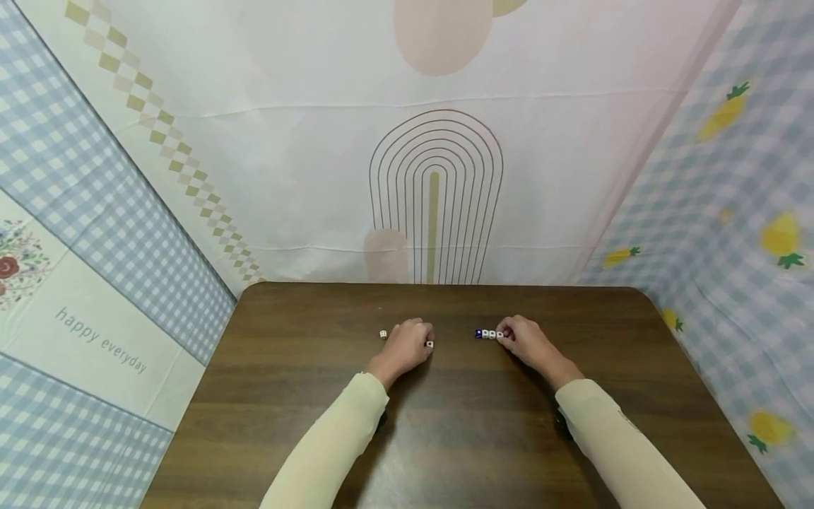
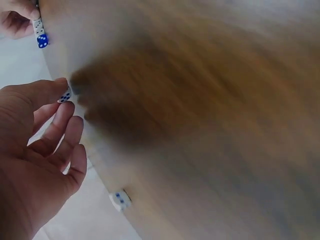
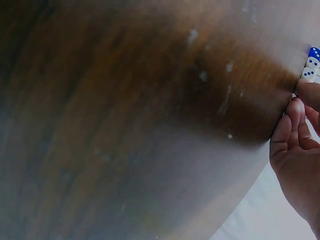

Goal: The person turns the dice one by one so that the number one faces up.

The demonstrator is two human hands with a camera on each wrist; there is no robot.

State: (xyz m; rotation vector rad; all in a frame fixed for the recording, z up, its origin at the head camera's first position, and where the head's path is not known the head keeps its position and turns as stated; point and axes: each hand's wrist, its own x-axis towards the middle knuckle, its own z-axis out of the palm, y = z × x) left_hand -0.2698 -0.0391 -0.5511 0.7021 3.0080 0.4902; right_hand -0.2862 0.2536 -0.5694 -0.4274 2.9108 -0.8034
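Observation:
Between thumb and fingertips, my left hand [image 1: 405,345] pinches a white die [image 2: 65,94] with dark pips, held low over the brown table. A short row of dice lies to its right: a blue die [image 1: 478,334] at the left end, then white dice [image 1: 488,334] side by side. At the row's right end, my right hand [image 1: 531,345] holds the last white die [image 1: 500,335] with thumb and finger; its fingertips partly hide that die in the right wrist view. Another white die [image 1: 383,334] sits alone, just left of my left hand.
The dark wooden table [image 1: 445,438] reaches back to a patterned white cloth [image 1: 305,184]. Checked blue cloths hang along the left and right sides, the right one [image 1: 712,283] printed with yellow fruit. Both forearms, in pale sleeves, extend over the table's front.

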